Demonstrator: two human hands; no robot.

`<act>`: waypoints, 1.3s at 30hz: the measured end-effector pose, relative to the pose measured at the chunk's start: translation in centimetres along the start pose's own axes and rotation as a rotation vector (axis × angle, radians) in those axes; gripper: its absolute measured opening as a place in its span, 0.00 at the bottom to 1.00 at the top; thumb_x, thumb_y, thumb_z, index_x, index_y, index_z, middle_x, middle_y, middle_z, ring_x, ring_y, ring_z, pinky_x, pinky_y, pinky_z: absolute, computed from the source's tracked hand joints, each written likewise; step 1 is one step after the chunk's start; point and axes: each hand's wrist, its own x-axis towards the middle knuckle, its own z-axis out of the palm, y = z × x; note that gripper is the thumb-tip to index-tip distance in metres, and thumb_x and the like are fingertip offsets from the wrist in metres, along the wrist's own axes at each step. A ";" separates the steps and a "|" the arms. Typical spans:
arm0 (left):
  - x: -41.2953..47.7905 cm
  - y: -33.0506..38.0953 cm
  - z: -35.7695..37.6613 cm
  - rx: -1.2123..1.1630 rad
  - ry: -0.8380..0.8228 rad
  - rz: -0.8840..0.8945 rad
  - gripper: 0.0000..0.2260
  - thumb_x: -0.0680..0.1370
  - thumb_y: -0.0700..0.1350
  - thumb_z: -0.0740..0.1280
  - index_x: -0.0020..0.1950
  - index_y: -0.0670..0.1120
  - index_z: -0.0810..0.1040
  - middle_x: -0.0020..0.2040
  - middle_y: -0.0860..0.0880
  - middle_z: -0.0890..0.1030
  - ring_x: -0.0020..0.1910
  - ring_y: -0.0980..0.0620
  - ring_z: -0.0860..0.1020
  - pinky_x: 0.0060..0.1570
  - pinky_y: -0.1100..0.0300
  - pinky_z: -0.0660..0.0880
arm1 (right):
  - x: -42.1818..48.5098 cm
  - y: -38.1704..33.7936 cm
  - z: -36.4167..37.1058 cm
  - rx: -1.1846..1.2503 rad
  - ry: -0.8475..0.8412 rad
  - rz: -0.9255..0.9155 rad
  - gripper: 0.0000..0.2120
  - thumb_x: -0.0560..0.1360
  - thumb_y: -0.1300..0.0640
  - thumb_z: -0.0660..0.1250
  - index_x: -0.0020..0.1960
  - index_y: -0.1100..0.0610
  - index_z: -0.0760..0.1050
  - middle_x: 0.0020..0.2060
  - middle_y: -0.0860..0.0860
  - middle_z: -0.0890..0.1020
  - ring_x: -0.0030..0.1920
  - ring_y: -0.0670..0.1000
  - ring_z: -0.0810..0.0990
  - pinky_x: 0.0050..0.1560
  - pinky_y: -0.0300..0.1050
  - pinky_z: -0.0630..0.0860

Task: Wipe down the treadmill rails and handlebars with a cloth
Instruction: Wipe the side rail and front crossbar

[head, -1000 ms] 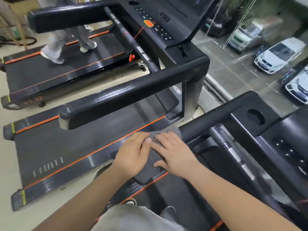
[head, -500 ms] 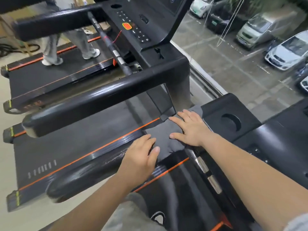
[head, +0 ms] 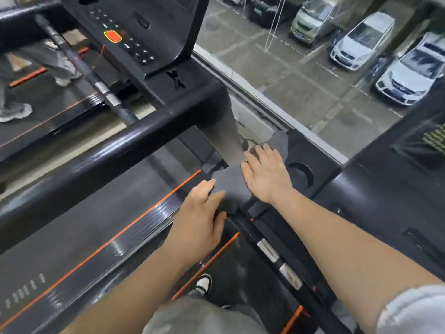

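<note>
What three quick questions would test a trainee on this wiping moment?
1. True or false: the right hand lies flat, fingers straight, on the grey cloth.
2. Where is the round cup holder? A: hidden under the cloth. B: just to the right of the right hand. C: down on the floor.
3. Fill in: the large button on the neighbouring treadmill's console is coloured ____.

Key: 1 true; 2 B; 3 orange.
</note>
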 end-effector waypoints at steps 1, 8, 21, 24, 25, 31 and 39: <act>0.9 -0.1 0.2 0.054 -0.074 0.047 0.23 0.74 0.43 0.72 0.69 0.45 0.75 0.75 0.41 0.70 0.74 0.38 0.69 0.73 0.44 0.68 | -1.1 -0.1 0.4 0.035 0.013 0.008 0.31 0.84 0.40 0.39 0.83 0.51 0.56 0.83 0.56 0.55 0.83 0.57 0.46 0.81 0.55 0.41; 6.0 -0.7 1.7 0.275 -0.257 0.301 0.27 0.65 0.48 0.64 0.64 0.45 0.78 0.62 0.41 0.76 0.54 0.37 0.75 0.48 0.47 0.76 | -8.8 1.0 -0.9 0.318 0.035 0.045 0.29 0.85 0.50 0.58 0.84 0.52 0.55 0.82 0.49 0.58 0.82 0.50 0.55 0.80 0.49 0.55; 0.9 1.3 3.6 0.357 -0.288 0.323 0.08 0.66 0.50 0.67 0.39 0.46 0.74 0.47 0.47 0.75 0.45 0.41 0.76 0.38 0.50 0.76 | -22.6 3.4 2.1 0.650 -0.276 0.569 0.26 0.66 0.33 0.75 0.57 0.46 0.82 0.48 0.41 0.84 0.51 0.45 0.83 0.58 0.45 0.79; 3.1 0.9 3.4 0.484 -0.344 0.478 0.29 0.65 0.54 0.71 0.65 0.47 0.75 0.77 0.42 0.67 0.74 0.36 0.66 0.67 0.40 0.69 | -24.3 4.2 1.9 0.483 -0.410 0.571 0.31 0.55 0.26 0.73 0.47 0.48 0.79 0.43 0.43 0.82 0.46 0.46 0.82 0.50 0.49 0.81; 3.9 0.8 3.4 0.577 -0.380 0.523 0.38 0.65 0.56 0.73 0.73 0.47 0.70 0.81 0.41 0.62 0.79 0.35 0.59 0.74 0.36 0.60 | -24.9 4.1 1.8 0.421 -0.432 0.590 0.31 0.55 0.27 0.74 0.48 0.47 0.79 0.44 0.43 0.81 0.46 0.47 0.81 0.50 0.50 0.81; 5.6 1.8 5.7 0.873 -0.489 0.749 0.27 0.68 0.55 0.68 0.63 0.43 0.76 0.58 0.42 0.79 0.65 0.39 0.73 0.80 0.43 0.51 | -27.3 2.7 3.4 0.273 -0.263 0.718 0.21 0.67 0.38 0.75 0.57 0.46 0.80 0.53 0.44 0.79 0.57 0.51 0.79 0.51 0.45 0.77; 3.7 7.2 7.8 0.714 -0.567 0.639 0.17 0.74 0.54 0.55 0.55 0.48 0.76 0.53 0.46 0.80 0.54 0.43 0.77 0.57 0.50 0.69 | -27.9 2.7 3.9 0.355 -0.192 0.783 0.28 0.68 0.37 0.75 0.66 0.42 0.78 0.61 0.41 0.80 0.64 0.48 0.78 0.57 0.43 0.74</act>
